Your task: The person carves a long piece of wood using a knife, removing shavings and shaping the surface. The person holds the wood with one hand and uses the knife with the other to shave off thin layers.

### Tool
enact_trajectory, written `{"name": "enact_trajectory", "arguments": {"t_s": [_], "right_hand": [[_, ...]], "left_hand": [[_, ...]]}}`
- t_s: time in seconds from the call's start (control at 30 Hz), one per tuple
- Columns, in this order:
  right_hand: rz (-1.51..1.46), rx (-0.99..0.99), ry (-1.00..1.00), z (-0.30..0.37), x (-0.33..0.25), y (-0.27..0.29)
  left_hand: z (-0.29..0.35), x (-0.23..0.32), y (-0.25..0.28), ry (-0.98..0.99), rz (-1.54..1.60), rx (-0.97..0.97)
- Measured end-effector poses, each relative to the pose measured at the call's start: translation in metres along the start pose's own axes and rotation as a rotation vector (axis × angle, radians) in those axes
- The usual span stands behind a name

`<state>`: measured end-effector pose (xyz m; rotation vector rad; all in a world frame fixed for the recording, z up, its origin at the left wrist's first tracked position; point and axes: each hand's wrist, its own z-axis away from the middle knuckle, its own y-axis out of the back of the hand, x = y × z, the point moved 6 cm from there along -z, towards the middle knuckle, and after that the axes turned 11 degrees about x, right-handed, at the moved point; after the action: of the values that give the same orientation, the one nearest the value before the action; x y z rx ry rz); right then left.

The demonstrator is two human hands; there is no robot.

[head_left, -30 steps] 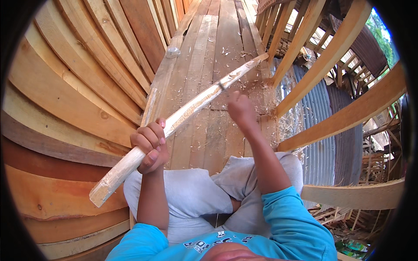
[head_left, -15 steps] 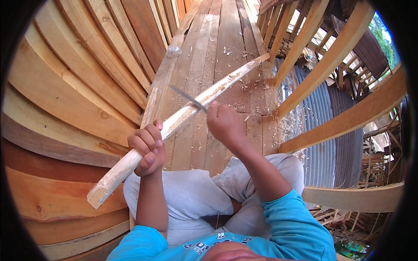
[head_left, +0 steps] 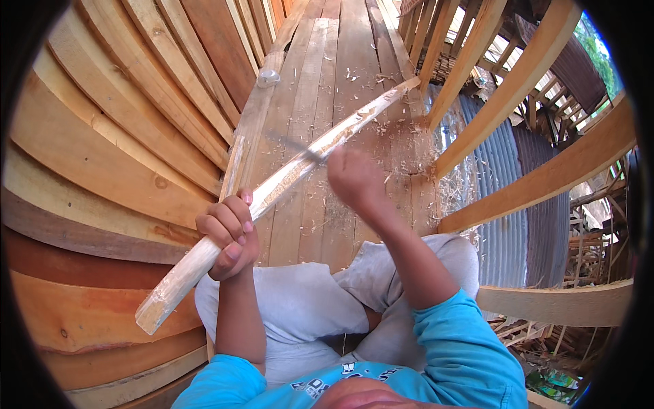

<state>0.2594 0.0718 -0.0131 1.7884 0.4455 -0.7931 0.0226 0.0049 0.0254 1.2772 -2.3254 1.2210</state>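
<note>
A: If you're counting, what d'you get?

B: One long pale wooden stick (head_left: 272, 194), two hands, one thin blade (head_left: 294, 146). Left hand (head_left: 228, 235) is wrapped tight round the stick's lower third, fingers curled over the top. Right hand (head_left: 354, 178) is fisted shut on the blade's handle end, w/ the metal poking out up-left, across the stick.

A: Where's the stick lying?

B: Slanted. Near end hangs low left, past the left hand; far tip rests on the plank deck (head_left: 340, 75) upper right, approx. where the wood shavings (head_left: 409, 146) pile up. Those are too many to count.

A: Anything else?

B: One small clear bottle-like thing (head_left: 268, 76) on the planks at far left of the deck, several slanted timber ribs (head_left: 538, 184) on the right, curved hull boards (head_left: 102, 157) on the left.

A: What can't you make out?

B: Right hand and blade are motion-blurred, so the handle is hidden in the fist, and I can't tell if the edge is touching the wood. The grey-trousered lap (head_left: 300, 307) is partly behind the arms. The bottle thing is too small to be sure of.

A: Diff. from a sec ago?

B: The right hand has pulled back nearer the body, down along the stick; the blade was further up toward the tip. Left-hand grip and stick angle are roughly the same.
</note>
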Motion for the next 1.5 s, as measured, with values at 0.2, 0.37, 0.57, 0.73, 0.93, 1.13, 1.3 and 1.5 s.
{"name": "enact_trajectory", "arguments": {"t_s": [0.2, 0.37, 0.57, 0.73, 0.93, 1.13, 1.3, 1.5], "right_hand": [[0.037, 0.125, -0.154, -0.02, 0.05, 0.009], [0.09, -0.117, 0.006, 0.024, -0.027, 0.005], [0.031, 0.219, -0.083, -0.034, 0.064, 0.012], [0.081, -0.029, -0.021, 0.022, -0.017, 0.002], [0.141, 0.264, -0.087, -0.041, 0.068, 0.021], [0.102, -0.016, -0.008, 0.019, -0.016, 0.002], [0.15, 0.284, -0.11, -0.035, 0.067, 0.026], [0.066, 0.032, -0.005, 0.017, -0.011, 0.001]], "left_hand": [[-0.003, -0.007, 0.003, -0.001, 0.04, 0.05], [0.0, 0.002, 0.002, -0.007, 0.012, 0.028], [-0.001, -0.006, -0.008, -0.004, 0.029, -0.002], [0.001, 0.002, 0.004, 0.029, -0.013, -0.029], [0.0, -0.011, -0.013, 0.0, 0.03, 0.009], [0.001, 0.002, 0.006, 0.016, -0.019, -0.061], [0.0, -0.004, -0.013, 0.037, 0.029, -0.072], [-0.001, 0.008, 0.008, 0.008, 0.0, -0.066]]}}
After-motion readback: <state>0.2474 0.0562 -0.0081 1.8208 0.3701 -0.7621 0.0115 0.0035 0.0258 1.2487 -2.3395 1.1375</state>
